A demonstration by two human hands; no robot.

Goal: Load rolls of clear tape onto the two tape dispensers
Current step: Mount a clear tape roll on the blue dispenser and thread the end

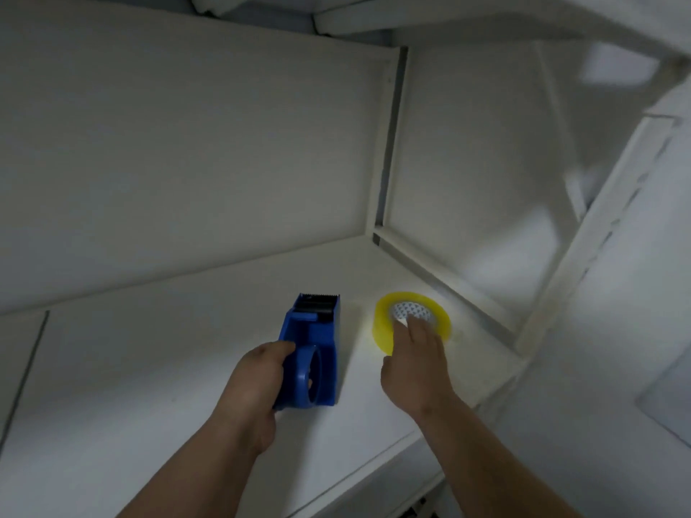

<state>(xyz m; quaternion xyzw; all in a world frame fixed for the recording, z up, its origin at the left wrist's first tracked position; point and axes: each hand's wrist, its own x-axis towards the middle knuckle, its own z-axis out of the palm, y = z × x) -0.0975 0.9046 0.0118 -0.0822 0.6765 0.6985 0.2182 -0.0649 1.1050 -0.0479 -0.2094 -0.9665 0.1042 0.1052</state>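
Dispenser and tape roll on white bench (pixel 149 368)
Left hand (pixel 250 390) — fingers closed around blue dispenser (pixel 318 345). Right hand (pixel 415 364) — fingers spread on yellowish tape roll (pixel 381 327), lying flat just right of dispenser.

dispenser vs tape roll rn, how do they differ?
Colour: the dispenser is opaque blue; the tape roll looks translucent yellow with a patterned white core.
Shape: the dispenser is blocky with a toothed cutter at its far end; the roll is a flat ring.
Contact: the left hand grips the dispenser; the right hand reaches into the roll's core.
Both rest on the white shelf.
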